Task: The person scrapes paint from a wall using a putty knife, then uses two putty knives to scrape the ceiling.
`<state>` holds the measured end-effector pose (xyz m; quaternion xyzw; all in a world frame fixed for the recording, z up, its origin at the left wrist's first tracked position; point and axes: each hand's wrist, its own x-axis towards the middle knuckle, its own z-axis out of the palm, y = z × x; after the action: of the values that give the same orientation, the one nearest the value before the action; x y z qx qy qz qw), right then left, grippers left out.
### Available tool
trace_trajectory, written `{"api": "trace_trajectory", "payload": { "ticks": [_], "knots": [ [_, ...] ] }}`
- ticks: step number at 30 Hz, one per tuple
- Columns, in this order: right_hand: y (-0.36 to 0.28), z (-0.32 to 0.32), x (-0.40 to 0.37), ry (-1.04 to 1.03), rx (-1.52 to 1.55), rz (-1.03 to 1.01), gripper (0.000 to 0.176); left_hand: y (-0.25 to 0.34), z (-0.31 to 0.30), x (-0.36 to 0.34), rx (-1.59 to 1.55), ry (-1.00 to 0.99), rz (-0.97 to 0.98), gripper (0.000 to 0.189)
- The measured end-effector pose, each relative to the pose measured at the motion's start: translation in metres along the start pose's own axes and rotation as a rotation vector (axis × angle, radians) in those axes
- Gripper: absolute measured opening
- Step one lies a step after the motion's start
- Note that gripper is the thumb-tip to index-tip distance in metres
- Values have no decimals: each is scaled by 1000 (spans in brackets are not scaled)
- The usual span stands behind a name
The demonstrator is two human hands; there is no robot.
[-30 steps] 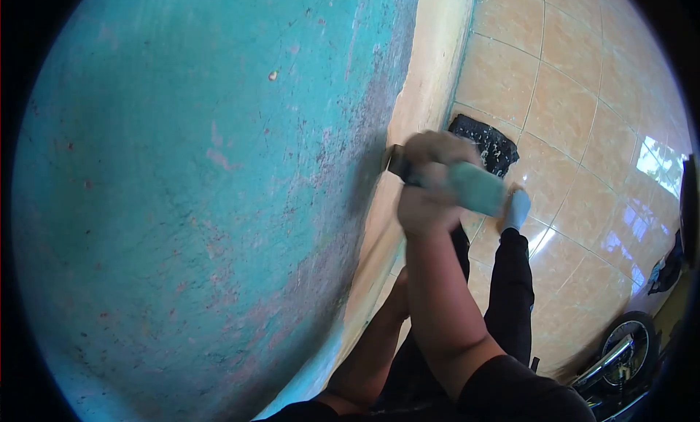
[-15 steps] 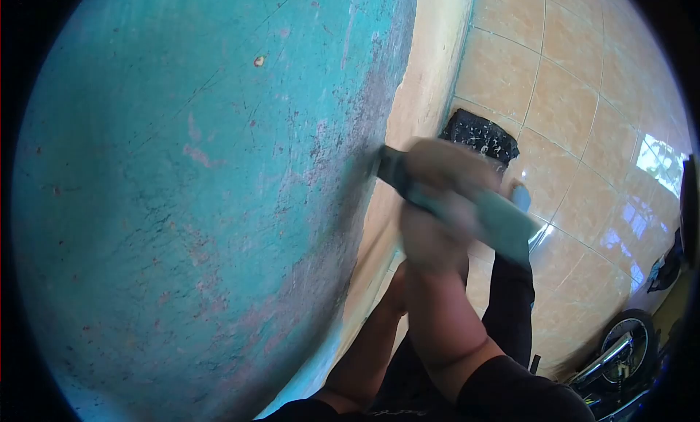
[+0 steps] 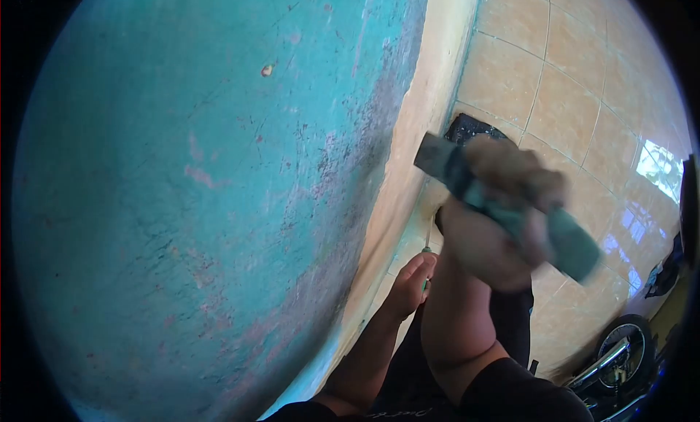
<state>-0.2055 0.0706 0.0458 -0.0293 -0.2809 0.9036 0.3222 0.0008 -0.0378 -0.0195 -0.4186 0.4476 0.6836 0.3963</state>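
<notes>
Big wall: The blue-green wall (image 3: pixel 182 152) has scuffs, pink marks and a pale strip near the floor.
Floor: The shiny tan tiles (image 3: pixel 503 79) lie beside the wall.
Right hand: The right hand (image 3: pixel 503 236) is wrapped round the green tool (image 3: pixel 572 243).
Green tool: Its dark, flat end points at the wall; I can't tell if they touch. It is blurry, so I think it is moving. Moving it calls for a tight hold and good aim.
Wheel: A wheel (image 3: pixel 624 360) is at the far right.
Left hand: The left hand (image 3: pixel 412 283) is low by the wall, closed on the thin tool (image 3: pixel 426 250).
Black thing: A black thing (image 3: pixel 464 127) lies partly behind the right hand.
Thin tool: Its thin rod sticks out past the fingers.
</notes>
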Motion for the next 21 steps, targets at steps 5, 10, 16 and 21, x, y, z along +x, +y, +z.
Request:
{"api": "trace_trajectory", "payload": {
  "ticks": [5, 10, 16, 21],
  "knots": [
    [26, 21, 3, -74, -120, 124, 13, 17, 18, -8, -40, 52, 130, 35],
    [6, 20, 13, -9, -62, 77, 15, 37, 25, -17, -65, -17, 67, 33],
    [31, -6, 1, 3, -118, 154, 19, 29, 26, -15, 58, 66, 185, 34],
    [31, 5, -1, -166, -155, 23, 16, 26, 37, -22, 194, 171, 200, 30]
  ]
}}
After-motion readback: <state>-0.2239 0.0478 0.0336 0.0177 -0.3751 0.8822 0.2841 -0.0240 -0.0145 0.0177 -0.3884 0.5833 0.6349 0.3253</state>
